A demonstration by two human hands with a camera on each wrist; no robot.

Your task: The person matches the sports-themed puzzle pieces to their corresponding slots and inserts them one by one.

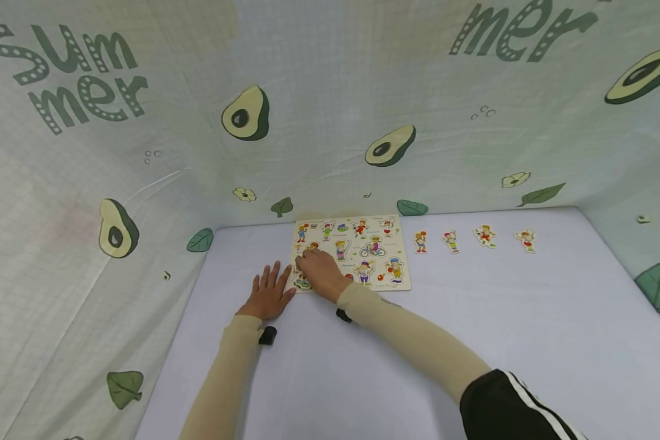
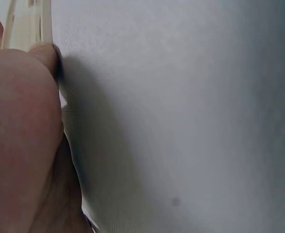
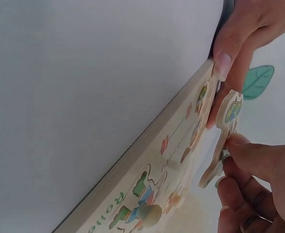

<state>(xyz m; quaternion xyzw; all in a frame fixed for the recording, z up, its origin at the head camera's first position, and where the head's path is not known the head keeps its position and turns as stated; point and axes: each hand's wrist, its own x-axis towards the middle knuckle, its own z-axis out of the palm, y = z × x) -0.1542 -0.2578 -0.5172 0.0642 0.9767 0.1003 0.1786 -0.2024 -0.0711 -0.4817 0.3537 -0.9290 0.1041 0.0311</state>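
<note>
A wooden puzzle board point(image 1: 404, 288) printed with sports figures lies on the far part of the table. My left hand point(image 1: 266, 293) rests flat with spread fingers at the board's left side; its thumb touches the near-left corner in the right wrist view. Over the left part of the board, my right hand point(image 1: 322, 273) pinches a wooden puzzle piece point(image 3: 228, 114) between thumb and fingers. That piece is held tilted just above the board, apart from its surface. The fingers hide part of it, and in the head view my right hand covers some of the board's pictures.
Several loose puzzle pieces lie in a row right of the board, among them a figure with a ball point(image 1: 420, 242) and one in red point(image 1: 484, 236). A knob point(image 3: 149, 215) stands up from the board. Behind hangs a cloth point(image 1: 319, 85) with avocado prints.
</note>
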